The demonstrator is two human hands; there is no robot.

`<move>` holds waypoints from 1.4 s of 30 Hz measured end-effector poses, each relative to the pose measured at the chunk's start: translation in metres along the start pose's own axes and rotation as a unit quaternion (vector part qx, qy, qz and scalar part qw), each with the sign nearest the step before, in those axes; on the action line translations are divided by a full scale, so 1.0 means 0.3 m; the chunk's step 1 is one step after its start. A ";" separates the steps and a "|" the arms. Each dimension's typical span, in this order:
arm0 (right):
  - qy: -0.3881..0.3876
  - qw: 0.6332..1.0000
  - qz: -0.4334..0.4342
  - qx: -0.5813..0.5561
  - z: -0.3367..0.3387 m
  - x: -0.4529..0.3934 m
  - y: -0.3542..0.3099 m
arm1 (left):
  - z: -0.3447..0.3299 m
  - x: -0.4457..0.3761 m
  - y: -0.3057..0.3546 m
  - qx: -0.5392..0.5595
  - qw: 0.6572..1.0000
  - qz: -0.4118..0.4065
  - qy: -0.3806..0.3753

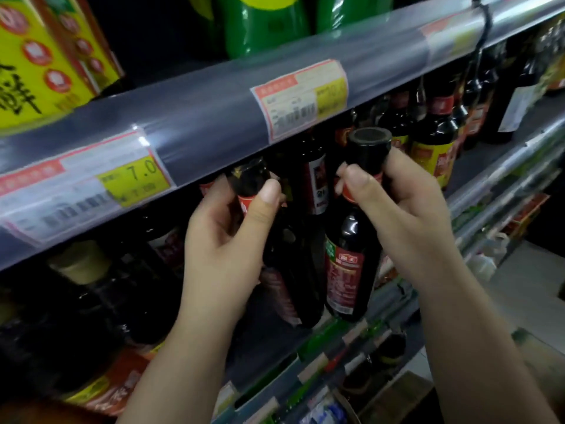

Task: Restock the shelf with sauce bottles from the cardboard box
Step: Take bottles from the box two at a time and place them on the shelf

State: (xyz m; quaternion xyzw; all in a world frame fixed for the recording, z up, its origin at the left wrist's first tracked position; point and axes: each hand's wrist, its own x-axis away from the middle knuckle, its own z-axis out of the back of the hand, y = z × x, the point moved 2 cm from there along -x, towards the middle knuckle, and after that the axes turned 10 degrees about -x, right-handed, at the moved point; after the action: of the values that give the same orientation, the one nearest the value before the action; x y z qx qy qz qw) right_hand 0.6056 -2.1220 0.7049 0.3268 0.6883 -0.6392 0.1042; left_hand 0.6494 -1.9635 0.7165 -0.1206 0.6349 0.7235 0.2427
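Two dark sauce bottles with red labels are held by their necks at the front of the middle shelf (269, 335). My left hand (226, 240) grips the left sauce bottle (287, 280), its cap tucked under the upper shelf's edge. My right hand (403, 215) grips the right sauce bottle (348, 264) just below its black cap; this bottle stands nearly upright by the shelf's front edge. The two bottles sit side by side, close together. The cardboard box (397, 399) shows only as a brown corner at the bottom.
The upper shelf's rail (214, 123) with price tags hangs just above the bottle caps. More dark sauce bottles (434, 139) fill the shelf to the right and behind. Large dark bottles (91, 301) stand to the left. Lower shelves (321, 377) hold more goods.
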 end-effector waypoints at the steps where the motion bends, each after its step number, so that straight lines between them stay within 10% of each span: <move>1: -0.003 1.000 -0.003 0.001 -0.015 -0.007 0.009 | 0.014 -0.001 0.001 -0.004 1.000 0.004 0.013; 42: -0.121 0.990 -0.077 0.013 -0.172 -0.149 0.212 | 0.129 0.004 -0.151 -0.116 0.984 0.064 0.118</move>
State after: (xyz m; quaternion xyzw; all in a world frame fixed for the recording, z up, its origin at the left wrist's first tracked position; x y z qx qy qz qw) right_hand 0.6911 -2.0891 0.6867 0.1942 0.6852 -0.6893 0.1332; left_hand 0.6765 -1.9221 0.6832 -0.1916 0.5772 0.7871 0.1033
